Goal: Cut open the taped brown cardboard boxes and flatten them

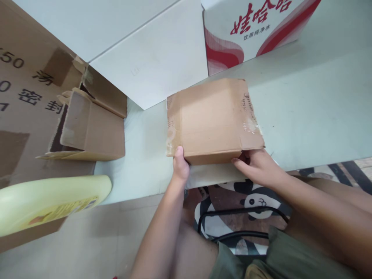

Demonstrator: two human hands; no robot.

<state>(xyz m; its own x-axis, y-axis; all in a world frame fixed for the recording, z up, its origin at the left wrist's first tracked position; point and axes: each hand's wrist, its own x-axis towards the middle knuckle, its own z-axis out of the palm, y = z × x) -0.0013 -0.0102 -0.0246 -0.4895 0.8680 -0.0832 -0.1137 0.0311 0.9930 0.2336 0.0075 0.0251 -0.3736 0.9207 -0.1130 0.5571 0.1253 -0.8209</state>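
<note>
"Your grip?"

"My left hand (181, 167) is grasping the rectangular brown cardboard box (209, 120) by its near left corner; my right hand (255, 164) is touching the near right, fingers hiding, so I can't tell whether it's gripping."

"And its handling?"

"Likely light and stiff; I'd be favouring corners over the ragged taped flap (251, 126). It's sitting by the near edge of the pale green table (314, 108), the smooth white box (162, 58) crowding behind, room opening rightward."
</note>
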